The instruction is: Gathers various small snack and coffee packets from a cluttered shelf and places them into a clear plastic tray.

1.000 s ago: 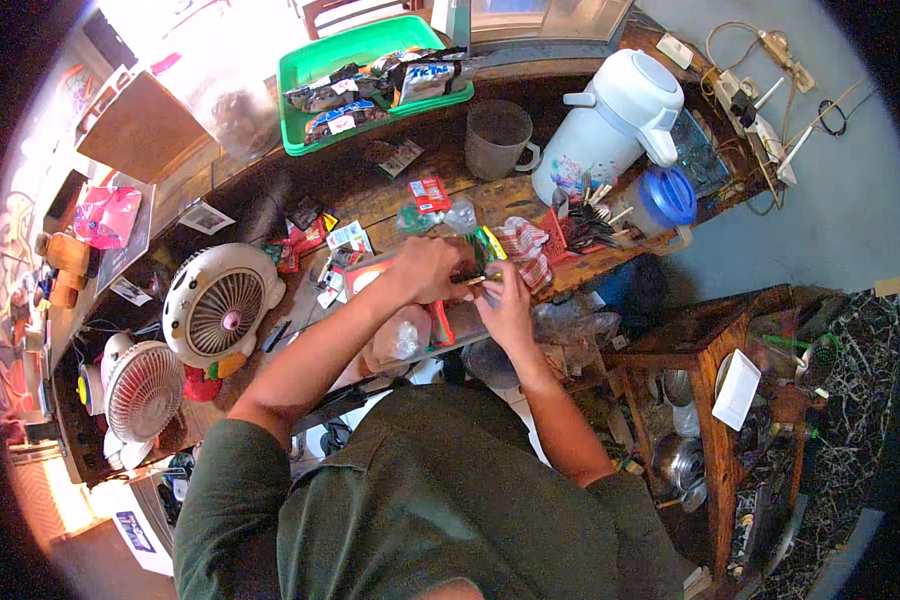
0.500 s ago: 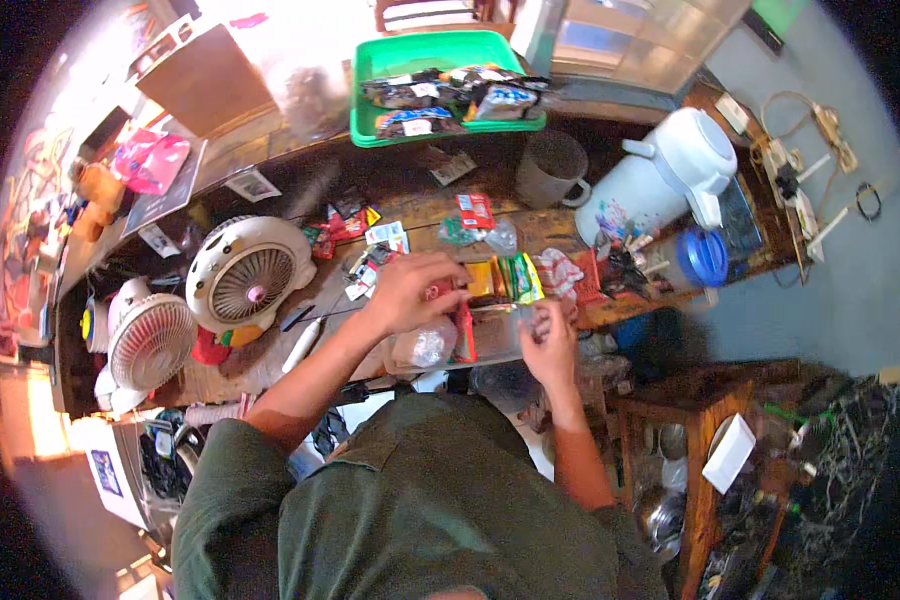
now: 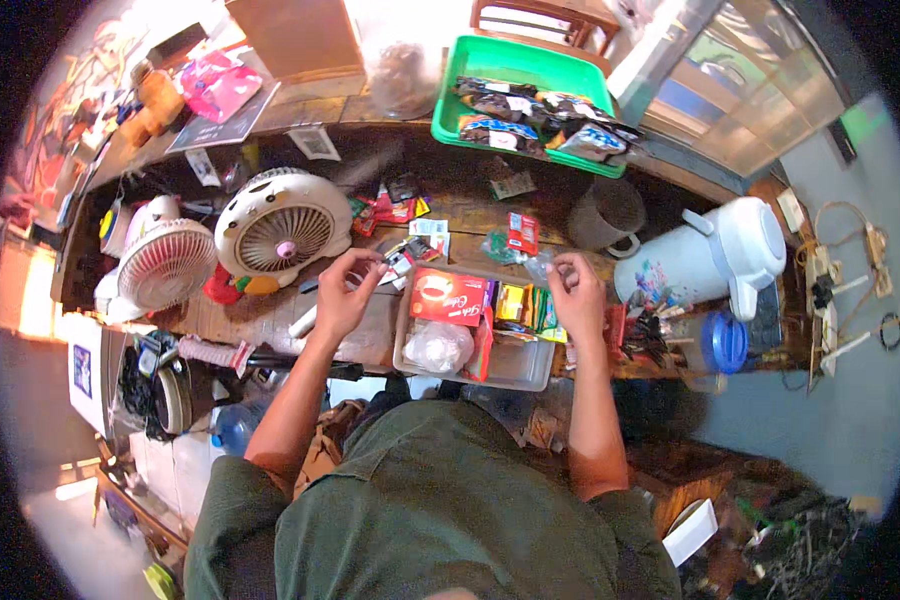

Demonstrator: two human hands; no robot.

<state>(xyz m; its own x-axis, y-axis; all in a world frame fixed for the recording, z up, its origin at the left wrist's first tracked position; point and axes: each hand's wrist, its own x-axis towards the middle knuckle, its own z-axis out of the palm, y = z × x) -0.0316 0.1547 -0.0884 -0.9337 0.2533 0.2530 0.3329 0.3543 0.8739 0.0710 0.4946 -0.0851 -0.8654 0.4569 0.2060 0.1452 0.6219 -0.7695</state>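
A clear plastic container (image 3: 530, 378) lies in front of me on the wooden table. Inside it are a red box (image 3: 435, 292), a knotted white plastic bag (image 3: 438, 347), a red packet (image 3: 482, 352), yellow sachets (image 3: 511, 308) and a green sachet (image 3: 547, 322). My left hand (image 3: 346, 302) hovers by the container's left side, its fingers curved and apart, with nothing in them. Off the container's right far corner is my right hand (image 3: 578, 298), fingers bent and apart. Its fingertips are close to a clear plastic wrapper (image 3: 538, 267); whether they touch it, I cannot tell.
Two small fans (image 3: 284, 222) stand at the left. A green tray (image 3: 540, 70) with dark packets sits on the raised back ledge. Toward the right are a grey mug (image 3: 608, 215), a pale blue flask (image 3: 700, 255) and a blue-lidded jar (image 3: 724, 342). Red sachets (image 3: 395, 210) lie behind the container.
My hands have moved apart, the left one off the red box, which now shows flat in the container. The right hand has moved farther back. The view has shifted left.
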